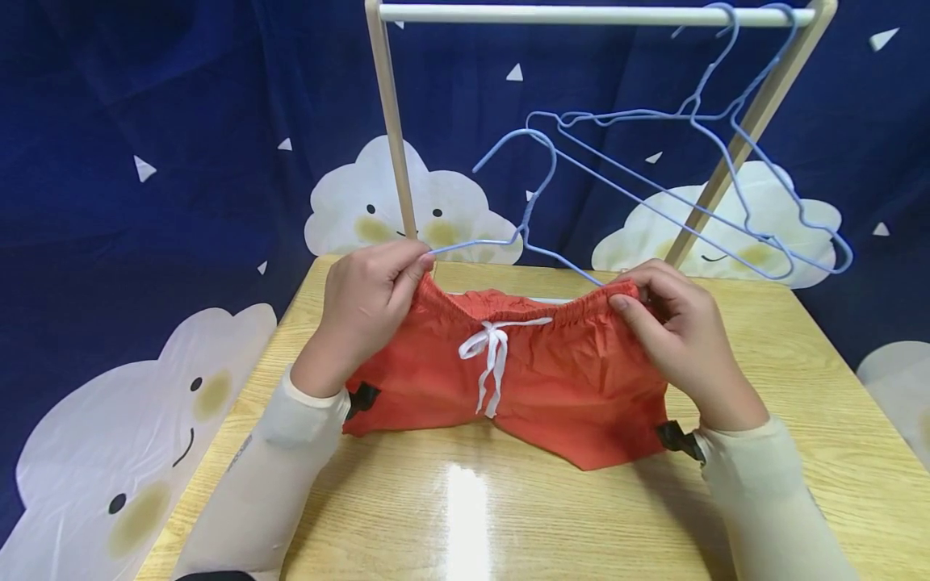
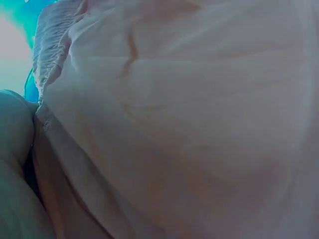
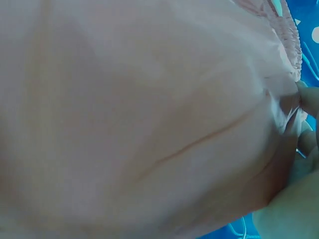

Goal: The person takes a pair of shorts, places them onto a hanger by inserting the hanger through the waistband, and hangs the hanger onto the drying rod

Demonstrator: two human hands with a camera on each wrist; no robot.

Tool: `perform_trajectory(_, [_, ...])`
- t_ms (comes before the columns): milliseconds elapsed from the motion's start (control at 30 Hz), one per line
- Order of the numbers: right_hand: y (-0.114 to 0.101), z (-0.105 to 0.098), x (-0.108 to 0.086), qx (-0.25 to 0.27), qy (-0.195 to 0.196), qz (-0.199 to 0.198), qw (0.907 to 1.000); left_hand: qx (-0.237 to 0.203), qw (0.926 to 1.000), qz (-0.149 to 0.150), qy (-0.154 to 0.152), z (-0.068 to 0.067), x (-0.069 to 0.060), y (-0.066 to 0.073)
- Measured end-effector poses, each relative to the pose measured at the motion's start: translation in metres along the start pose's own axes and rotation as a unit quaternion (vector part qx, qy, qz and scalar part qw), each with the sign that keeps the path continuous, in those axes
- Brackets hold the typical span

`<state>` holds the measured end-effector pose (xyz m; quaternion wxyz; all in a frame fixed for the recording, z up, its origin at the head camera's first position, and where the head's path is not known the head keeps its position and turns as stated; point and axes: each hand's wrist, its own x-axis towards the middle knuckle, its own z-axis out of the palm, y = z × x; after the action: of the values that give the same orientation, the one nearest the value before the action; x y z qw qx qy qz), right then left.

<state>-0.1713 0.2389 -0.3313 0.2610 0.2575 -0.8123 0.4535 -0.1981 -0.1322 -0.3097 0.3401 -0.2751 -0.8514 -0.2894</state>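
Observation:
Red shorts (image 1: 574, 363) with a gathered waistband and a white drawstring bow (image 1: 494, 347) hang between both hands above the table. My left hand (image 1: 369, 303) pinches the waistband at its left end, where the arm of a blue wire hanger (image 1: 526, 230) also meets the fingers. At the other end, my right hand (image 1: 676, 331) grips the waistband between thumb and fingers. The hanger's shoulders slope down into the waist opening, its hook standing up behind the shorts. Pale-looking cloth of the shorts (image 2: 189, 114) fills most of both wrist views.
Behind the shorts stands a rack with a white rail (image 1: 581, 14) and wooden posts. Two more blue hangers (image 1: 697, 113) hang at its right end. Below is a wooden table (image 1: 567, 524). A dark blue curtain (image 1: 218, 97) with clouds covers the background.

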Motion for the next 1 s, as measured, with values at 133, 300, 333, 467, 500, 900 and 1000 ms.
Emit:
perform_trajectory(133, [0.001,-0.005,0.0,-0.006,-0.002,-0.005,1.0,-0.003,0.9999,-0.007,0.01,-0.002,0.001,-0.001])
perform_trajectory(300, [0.002,-0.014,0.001,-0.016,-0.006,-0.026,0.9995,-0.01,0.9998,-0.009,0.016,-0.003,0.001,-0.001])
perform_trajectory(333, [0.002,-0.015,0.001,-0.016,-0.008,-0.028,0.9994,-0.011,0.9997,-0.01,0.019,-0.003,0.001,-0.001])
perform_trajectory(467, [0.001,-0.016,0.003,-0.003,-0.016,-0.026,0.9995,-0.012,0.9995,-0.013,0.025,-0.004,0.001,0.001])
perform_trajectory(500, [0.0,-0.016,0.003,0.001,-0.02,-0.022,0.9996,-0.011,0.9995,-0.015,0.027,-0.004,0.0,0.002])
perform_trajectory(900, [-0.002,-0.01,0.0,0.023,-0.048,0.022,0.9983,-0.001,0.9985,-0.015,0.053,-0.008,-0.002,0.009])
perform_trajectory(1000, [-0.002,-0.01,0.0,0.03,-0.063,0.021,0.9973,-0.002,0.9984,-0.015,0.055,-0.008,-0.002,0.009])
